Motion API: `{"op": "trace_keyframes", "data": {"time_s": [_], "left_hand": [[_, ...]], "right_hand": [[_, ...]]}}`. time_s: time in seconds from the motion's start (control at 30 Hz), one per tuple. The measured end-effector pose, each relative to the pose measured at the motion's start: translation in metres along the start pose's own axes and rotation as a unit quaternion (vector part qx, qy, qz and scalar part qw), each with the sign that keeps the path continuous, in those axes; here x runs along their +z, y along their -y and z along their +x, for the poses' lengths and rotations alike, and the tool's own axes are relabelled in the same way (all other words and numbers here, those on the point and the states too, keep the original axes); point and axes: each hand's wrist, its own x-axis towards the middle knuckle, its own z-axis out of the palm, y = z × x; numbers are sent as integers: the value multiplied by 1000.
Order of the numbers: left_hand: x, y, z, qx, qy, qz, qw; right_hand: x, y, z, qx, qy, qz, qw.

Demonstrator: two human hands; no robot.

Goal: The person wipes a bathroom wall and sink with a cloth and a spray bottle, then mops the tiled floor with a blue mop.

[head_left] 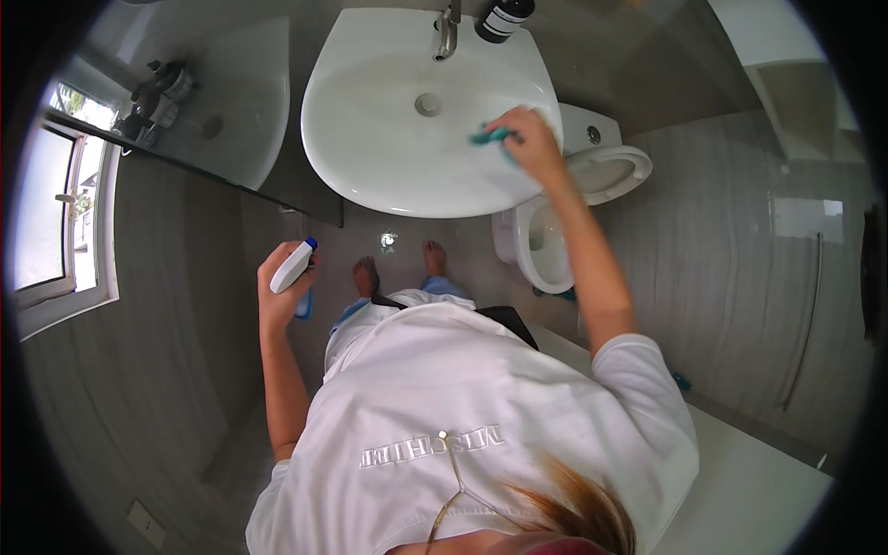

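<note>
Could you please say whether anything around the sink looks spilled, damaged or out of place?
Nothing stands out: the sink shows no visible crack or spill, and the dark bottle stands beside the faucet. The left hand holds a spray bottle; the right hand holds a teal item over the sink.

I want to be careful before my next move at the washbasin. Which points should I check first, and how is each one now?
1. White-headed blue plastic spray bottle gripped by the left hand: ok.
2. Small teal cloth or scrubber held by the right hand over the glossy white washbasin: ok.
3. Silver metal faucet off: ok, no stream visible.
4. Black bottle with white label apart from the right hand: ok.
5. Enough liquid in the spray bottle: cannot tell.
6. White toilet covered: not ok, its bowl is open.
</note>
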Motion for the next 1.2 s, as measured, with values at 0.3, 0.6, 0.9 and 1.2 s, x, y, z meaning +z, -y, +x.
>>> {"op": "trace_keyframes", "data": {"time_s": [0.3,0.6,0.9,1.2], "left_hand": [[7,-5,-9,-36,6,-12,999],[9,1,-11,-49,-8,-7,999],[12,-4,-11,-14,-32,20,999],[13,0,-14,-50,-25,-14,998]], "right_hand": [[-44,-92,99,247,123,325,905],[-31,-97,120,80,47,-71,993],[-15,-77,101,-233,278,-353,863],[22,-102,89,-246,202,-262,911]]}}
